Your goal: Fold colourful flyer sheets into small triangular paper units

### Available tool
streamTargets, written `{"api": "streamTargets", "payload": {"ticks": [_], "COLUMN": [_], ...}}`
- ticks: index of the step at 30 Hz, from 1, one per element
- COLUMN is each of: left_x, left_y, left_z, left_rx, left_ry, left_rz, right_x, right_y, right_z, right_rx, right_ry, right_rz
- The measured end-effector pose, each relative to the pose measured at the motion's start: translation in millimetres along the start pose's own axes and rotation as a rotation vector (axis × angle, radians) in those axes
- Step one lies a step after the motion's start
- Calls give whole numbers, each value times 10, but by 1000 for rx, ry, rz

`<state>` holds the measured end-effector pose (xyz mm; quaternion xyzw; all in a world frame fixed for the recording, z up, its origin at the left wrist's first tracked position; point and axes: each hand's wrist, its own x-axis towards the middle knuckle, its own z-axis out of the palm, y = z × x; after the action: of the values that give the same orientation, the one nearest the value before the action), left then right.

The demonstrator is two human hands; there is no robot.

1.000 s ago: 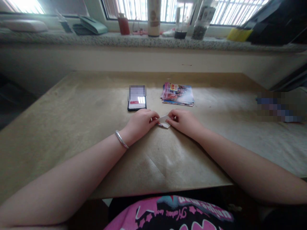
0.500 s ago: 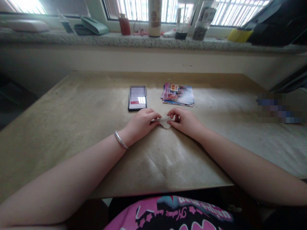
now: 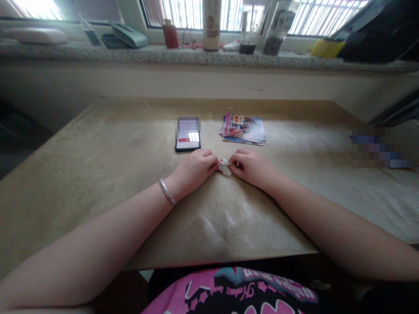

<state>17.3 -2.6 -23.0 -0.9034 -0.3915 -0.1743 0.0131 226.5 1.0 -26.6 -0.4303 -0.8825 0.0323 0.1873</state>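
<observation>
Between my two hands, low over the table, is a small piece of folded white paper [image 3: 225, 168] with a bit of red print at its far edge. My left hand [image 3: 200, 166], with a silver bangle on the wrist, pinches the paper's left end. The fingers of my right hand [image 3: 249, 165] are closed on its right end. Part of the paper is hidden behind the fingertips. Just beyond my left hand lies a phone [image 3: 187, 140] with its screen lit.
A stack of colourful printed leaflets [image 3: 244, 129] lies beyond my right hand on the table [image 3: 131, 131]. Bottles, including a red one [image 3: 170, 35], stand along the granite windowsill [image 3: 131, 54]. A yellow object [image 3: 327, 48] sits at the sill's right.
The paper has been folded or turned over between my hands, and red print now shows on it. Both hands have shifted only slightly, with the fingers closing more on the paper.
</observation>
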Motion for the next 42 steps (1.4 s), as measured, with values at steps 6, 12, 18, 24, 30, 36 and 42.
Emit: {"api": "streamTargets", "payload": {"ticks": [6,12,18,24,30,36,42], "left_x": [-18,-39,-74,-80,-101,-92,-101], "left_y": [-7,-19,-18,-31,-40,-48,-72], "left_z": [-38,-95,-151,-145,-127,-128,-101], "left_rx": [38,139,229,236,222,189,60], "left_ry": [-34,-79,-72,-74,-68,-92,-39], "left_rz": [-29,-68,-64,-89,-137,-131,-80], "right_x": [-25,-44,-46,-61,-72,-78,-83], "right_y": [40,69,86,113,118,122,111], "right_z": [-79,-131,-130,-113,-109,-87,-87], "right_rx": [-36,-53,-44,7,12,21,85], "right_ry": [-43,-77,-96,-84,-82,-71,-41], "right_rz": [83,137,128,98,103,83,85]}}
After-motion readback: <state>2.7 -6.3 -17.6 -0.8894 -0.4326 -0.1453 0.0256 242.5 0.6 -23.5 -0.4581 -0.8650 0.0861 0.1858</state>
